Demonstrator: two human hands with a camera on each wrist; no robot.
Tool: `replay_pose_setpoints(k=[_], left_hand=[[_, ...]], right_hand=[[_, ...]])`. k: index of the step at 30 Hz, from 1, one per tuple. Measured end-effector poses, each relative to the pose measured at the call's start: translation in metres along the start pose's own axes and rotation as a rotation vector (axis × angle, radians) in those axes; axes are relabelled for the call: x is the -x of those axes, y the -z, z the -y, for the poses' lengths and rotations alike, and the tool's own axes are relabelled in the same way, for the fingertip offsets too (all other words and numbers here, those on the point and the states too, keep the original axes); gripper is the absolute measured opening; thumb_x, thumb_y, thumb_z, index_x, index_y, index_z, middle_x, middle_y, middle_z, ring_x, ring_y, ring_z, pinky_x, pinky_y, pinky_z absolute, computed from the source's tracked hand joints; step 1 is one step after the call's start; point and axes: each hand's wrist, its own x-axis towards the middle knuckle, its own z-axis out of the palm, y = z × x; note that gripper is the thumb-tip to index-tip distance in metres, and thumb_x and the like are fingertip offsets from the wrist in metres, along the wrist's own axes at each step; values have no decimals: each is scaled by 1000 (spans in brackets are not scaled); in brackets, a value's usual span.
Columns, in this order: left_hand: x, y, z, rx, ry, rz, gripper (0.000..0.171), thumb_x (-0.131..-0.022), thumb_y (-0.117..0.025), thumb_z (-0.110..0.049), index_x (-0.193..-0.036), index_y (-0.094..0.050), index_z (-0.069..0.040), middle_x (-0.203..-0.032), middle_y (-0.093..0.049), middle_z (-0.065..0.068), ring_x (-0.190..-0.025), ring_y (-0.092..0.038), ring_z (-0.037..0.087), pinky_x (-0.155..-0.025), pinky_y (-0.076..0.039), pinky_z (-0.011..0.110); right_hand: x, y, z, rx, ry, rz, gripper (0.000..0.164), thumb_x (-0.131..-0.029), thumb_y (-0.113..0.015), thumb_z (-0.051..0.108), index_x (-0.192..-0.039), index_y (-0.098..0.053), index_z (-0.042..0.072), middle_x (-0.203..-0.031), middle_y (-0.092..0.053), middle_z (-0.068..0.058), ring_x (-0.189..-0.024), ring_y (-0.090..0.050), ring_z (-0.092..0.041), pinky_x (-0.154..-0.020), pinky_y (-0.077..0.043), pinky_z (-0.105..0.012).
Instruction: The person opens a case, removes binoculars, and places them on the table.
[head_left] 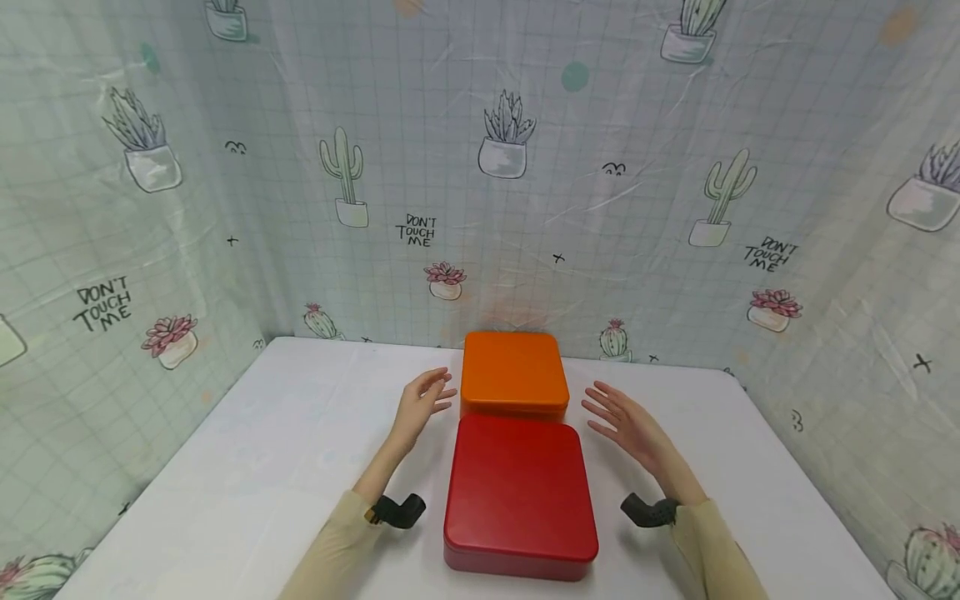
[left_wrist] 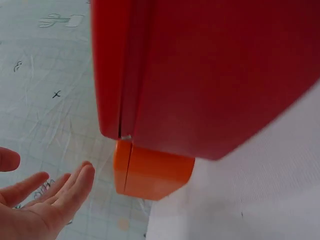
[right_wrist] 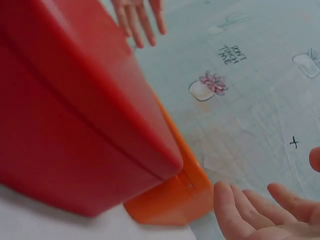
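A red lidded box (head_left: 521,487) lies flat on the white table, its near end toward me. Right behind it sits a smaller orange lidded box (head_left: 513,371). Both lids are on. My left hand (head_left: 422,404) hovers to the left of the orange box, fingers loosely spread and holding nothing. On the other side, my right hand (head_left: 626,425) is held near the orange box's right edge, fingers extended with a gap to the box. In the left wrist view the orange box (left_wrist: 152,172) shows beyond the red box (left_wrist: 200,75).
The white table (head_left: 300,433) spreads out on both sides of the boxes. Behind it and at the sides hangs a curtain (head_left: 570,200) printed with cacti and lettering. Each wrist carries a black camera mount, the left mount (head_left: 401,511) close to the red box.
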Motion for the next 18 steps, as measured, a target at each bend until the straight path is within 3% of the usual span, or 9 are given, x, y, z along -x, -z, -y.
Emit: replay_pose_setpoints(k=[4, 8, 12, 18], left_hand=[[-4, -3, -5, 128, 122, 20, 36, -95, -37, -14, -126, -43, 4, -125, -49, 27, -107, -52, 44, -87, -46, 45], [-11, -4, -2, 197, 184, 9, 38, -96, -34, -17, -127, -42, 4, -127, -46, 28, -108, -53, 41, -87, -46, 43], [-16, -5, -1, 276, 242, 8, 40, -97, -32, -20, -128, -40, 3, -132, -42, 27, -112, -51, 40, -91, -43, 43], [-22, -4, 3, 384, 307, -15, 43, -97, -30, -22, -131, -36, 4, -135, -39, 26, -117, -47, 40, -96, -39, 44]], right_hand=[[-2, 1, 5, -219, -55, 43, 53, -99, -21, 31, -144, 1, 13, -152, 2, -9, -138, -18, -22, -108, -28, -34], [-7, 4, 5, -331, -69, 84, 54, -99, -19, 31, -144, 6, 14, -151, 9, -7, -139, 3, -27, -110, -21, -35], [-14, 9, 4, -412, -79, 112, 54, -99, -19, 29, -143, 8, 14, -150, 12, -6, -139, 5, -25, -111, -19, -34], [-26, 12, 3, -534, -117, 84, 57, -98, -24, 29, -143, 8, 16, -151, 12, -5, -140, 2, -22, -113, -11, -34]])
